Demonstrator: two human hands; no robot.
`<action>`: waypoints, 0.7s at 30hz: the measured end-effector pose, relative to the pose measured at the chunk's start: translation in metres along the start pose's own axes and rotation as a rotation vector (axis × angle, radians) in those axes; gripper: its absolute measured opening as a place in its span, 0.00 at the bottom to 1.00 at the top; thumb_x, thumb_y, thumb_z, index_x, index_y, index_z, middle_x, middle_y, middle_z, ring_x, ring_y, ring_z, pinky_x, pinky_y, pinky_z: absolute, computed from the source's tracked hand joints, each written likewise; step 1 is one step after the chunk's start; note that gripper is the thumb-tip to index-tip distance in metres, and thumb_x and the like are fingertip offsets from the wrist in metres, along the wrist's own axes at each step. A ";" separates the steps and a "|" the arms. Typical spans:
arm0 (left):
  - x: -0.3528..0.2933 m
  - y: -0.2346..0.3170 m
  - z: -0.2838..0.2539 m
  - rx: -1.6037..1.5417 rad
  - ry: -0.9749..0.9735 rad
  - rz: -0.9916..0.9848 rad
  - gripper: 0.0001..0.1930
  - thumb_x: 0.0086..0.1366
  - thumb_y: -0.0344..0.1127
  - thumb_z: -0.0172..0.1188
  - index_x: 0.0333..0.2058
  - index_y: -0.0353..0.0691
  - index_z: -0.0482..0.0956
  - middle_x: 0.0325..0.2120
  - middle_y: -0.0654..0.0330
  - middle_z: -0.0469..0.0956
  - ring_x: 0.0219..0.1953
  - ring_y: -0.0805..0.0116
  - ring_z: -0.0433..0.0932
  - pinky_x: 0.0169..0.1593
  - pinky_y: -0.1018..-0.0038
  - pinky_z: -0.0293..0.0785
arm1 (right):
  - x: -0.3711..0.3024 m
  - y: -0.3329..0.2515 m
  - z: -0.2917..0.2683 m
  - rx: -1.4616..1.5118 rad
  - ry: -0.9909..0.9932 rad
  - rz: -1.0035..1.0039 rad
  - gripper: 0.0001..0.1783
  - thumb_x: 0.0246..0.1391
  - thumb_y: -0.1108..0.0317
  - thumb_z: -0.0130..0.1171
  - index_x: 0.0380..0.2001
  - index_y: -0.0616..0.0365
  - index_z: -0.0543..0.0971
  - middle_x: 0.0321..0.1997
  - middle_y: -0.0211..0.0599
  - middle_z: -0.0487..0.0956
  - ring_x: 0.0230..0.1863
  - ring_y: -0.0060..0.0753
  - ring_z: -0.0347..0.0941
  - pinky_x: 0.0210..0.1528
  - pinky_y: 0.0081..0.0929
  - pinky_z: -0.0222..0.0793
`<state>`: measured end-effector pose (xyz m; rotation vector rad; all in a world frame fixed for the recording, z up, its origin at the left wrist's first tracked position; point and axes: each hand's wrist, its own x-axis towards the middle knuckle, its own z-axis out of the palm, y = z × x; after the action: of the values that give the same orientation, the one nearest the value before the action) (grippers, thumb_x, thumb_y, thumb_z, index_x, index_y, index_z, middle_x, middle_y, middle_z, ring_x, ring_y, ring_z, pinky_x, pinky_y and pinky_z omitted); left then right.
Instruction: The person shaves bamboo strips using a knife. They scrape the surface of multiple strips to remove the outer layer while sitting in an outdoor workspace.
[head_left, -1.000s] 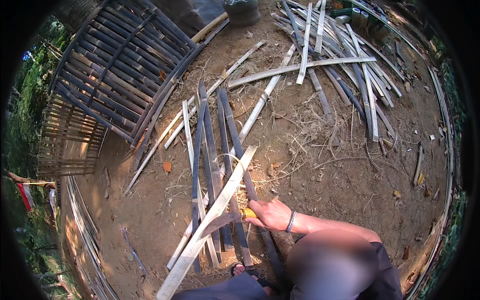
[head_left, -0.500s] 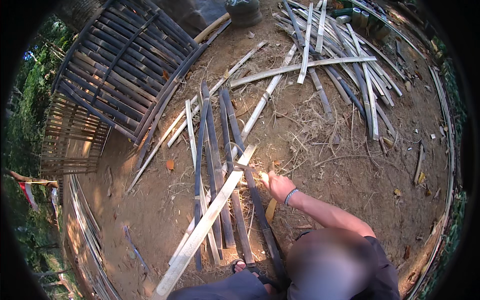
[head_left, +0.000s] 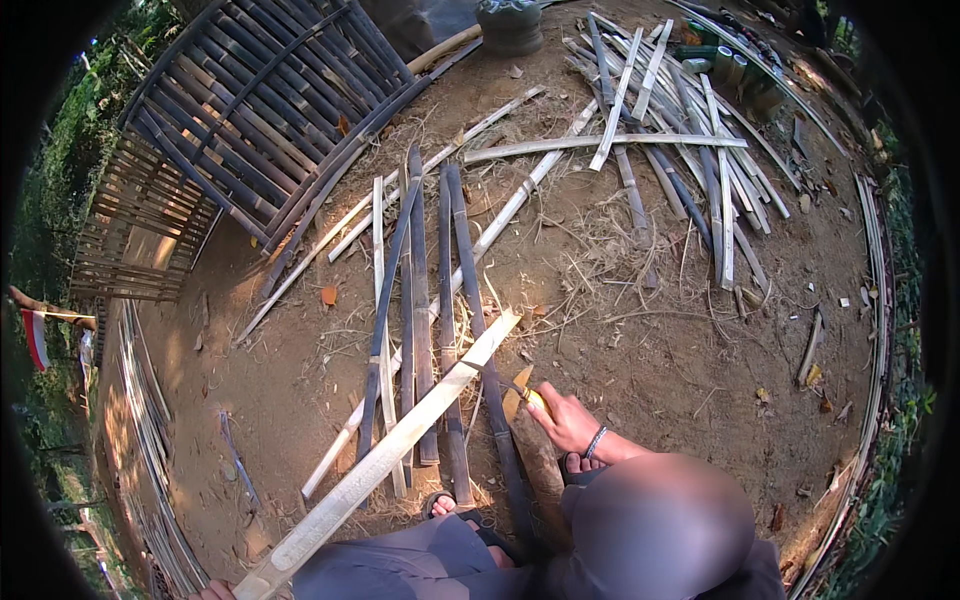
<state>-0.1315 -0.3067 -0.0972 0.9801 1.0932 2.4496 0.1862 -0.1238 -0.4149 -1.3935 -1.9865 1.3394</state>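
Earth [head_left: 275, 400] under bamboo strip [head_left: 375, 472] and dark container [head_left: 509, 30], contents unclear

The right hand [head_left: 569, 422] curls in a firm grip, its bare forearm [head_left: 624, 449] slanting up and leftward out of the lower right. The left hand [head_left: 213, 592] shows only partly at the lower-left edge, its grip unclear.

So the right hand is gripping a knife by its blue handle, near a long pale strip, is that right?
Not quite: the head view shows that the handle is yellow, not blue. The right hand does grip the knife by it, near the long pale strip.
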 end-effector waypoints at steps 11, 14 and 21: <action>0.017 -0.012 -0.019 -0.014 -0.095 -0.012 0.18 0.70 0.37 0.39 0.17 0.48 0.57 0.07 0.70 0.53 0.07 0.81 0.49 0.18 0.83 0.51 | -0.006 -0.028 0.000 -0.091 0.071 -0.180 0.15 0.62 0.59 0.47 0.34 0.62 0.62 0.26 0.60 0.75 0.28 0.65 0.73 0.28 0.52 0.69; 0.014 -0.013 -0.017 -0.021 -0.093 0.001 0.18 0.70 0.36 0.40 0.18 0.47 0.56 0.07 0.71 0.53 0.07 0.81 0.49 0.17 0.84 0.51 | 0.006 0.000 0.007 -0.222 0.095 -0.024 0.16 0.63 0.59 0.46 0.35 0.64 0.63 0.24 0.60 0.76 0.27 0.65 0.73 0.28 0.54 0.70; 0.012 -0.012 -0.016 0.023 -0.206 -0.024 0.18 0.69 0.44 0.41 0.19 0.46 0.59 0.09 0.69 0.55 0.09 0.79 0.53 0.18 0.81 0.53 | 0.001 -0.023 0.010 -0.120 0.091 -0.120 0.16 0.62 0.60 0.48 0.34 0.63 0.61 0.24 0.59 0.76 0.27 0.66 0.73 0.26 0.54 0.70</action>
<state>-0.1509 -0.3013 -0.1083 1.1883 1.0589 2.2617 0.1668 -0.1295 -0.4004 -1.3382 -2.0837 1.1019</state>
